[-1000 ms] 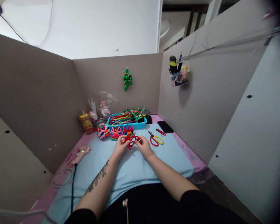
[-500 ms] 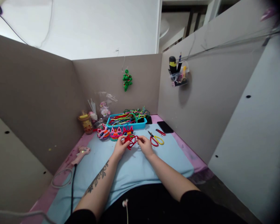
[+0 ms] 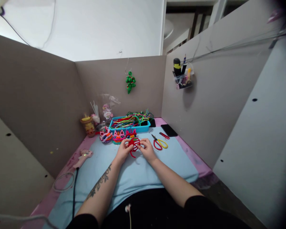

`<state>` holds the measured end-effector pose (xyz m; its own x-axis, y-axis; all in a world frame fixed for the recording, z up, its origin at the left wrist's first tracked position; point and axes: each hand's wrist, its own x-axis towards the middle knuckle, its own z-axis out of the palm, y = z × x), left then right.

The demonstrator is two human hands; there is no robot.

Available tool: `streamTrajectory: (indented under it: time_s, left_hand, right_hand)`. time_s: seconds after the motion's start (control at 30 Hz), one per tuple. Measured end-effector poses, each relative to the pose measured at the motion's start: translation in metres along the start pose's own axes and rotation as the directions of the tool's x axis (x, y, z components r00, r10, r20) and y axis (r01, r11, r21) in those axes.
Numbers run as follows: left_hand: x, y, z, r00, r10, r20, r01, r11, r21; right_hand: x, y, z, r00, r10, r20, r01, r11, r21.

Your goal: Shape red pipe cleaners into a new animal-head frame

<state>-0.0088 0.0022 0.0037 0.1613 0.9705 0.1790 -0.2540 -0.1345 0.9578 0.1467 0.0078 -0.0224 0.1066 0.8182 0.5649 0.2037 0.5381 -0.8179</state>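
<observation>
Red pipe-cleaner piece (image 3: 133,143) sat between both hands, low over the light blue mat (image 3: 171,162), about mid-table and a little toward the far side. I logged the left hand (image 3: 122,151) on its left flank and the right hand (image 3: 147,149) on its right, each pinching it with fingertips closed on the red loops. Exact finger placement was too small for me to read. Neither hand sat clearly nearer; the piece lay dead between them, just beyond the fingertips on the far side.

The coiled part looked roughly round, so I could give it no real long axis there. One loose red tail dropped from it toward the near side, curving over the mat between the two wrists.

Around it: three finished fuzzy cat faces (image 3: 118,136) in a row just beyond the hands, touching or nearly touching one another. Behind them, the blue tray (image 3: 145,128) of mixed pipe cleaners. Scissors (image 3: 159,143) with red and yellow handles lay to the right of the right hand, near but apart. A pink glue gun (image 3: 83,157) rested well off to the left, on the pink edge
</observation>
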Motion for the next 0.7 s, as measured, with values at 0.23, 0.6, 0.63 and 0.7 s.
streamTrajectory:
  time_s: [0.23,0.6,0.63,0.7]
  left_hand:
    - [-0.0002,0.0012,0.0005,1.0,-0.013,-0.018,0.014,1.0,0.027]
    - [0.0048,-0.0055,-0.0037,0.996,0.016,-0.091,-0.014,1.0,0.025]
    - [0.0047,-0.0058,-0.0034,0.996,0.018,-0.085,-0.016,1.0,0.027]
    - [0.0041,-0.0053,-0.0021,0.997,0.018,-0.073,-0.015,0.999,0.033]
  right_hand:
    - [0.0007,0.003,0.0007,0.999,0.0,0.052,0.004,0.996,-0.086]
    - [-0.0006,-0.0046,-0.001,1.0,0.013,-0.027,-0.014,0.998,-0.06]
    - [-0.0003,-0.0042,-0.0011,0.999,0.02,-0.031,-0.021,0.999,-0.045]
    - [0.0,-0.0033,-0.0009,0.999,0.038,-0.028,-0.038,0.999,-0.012]
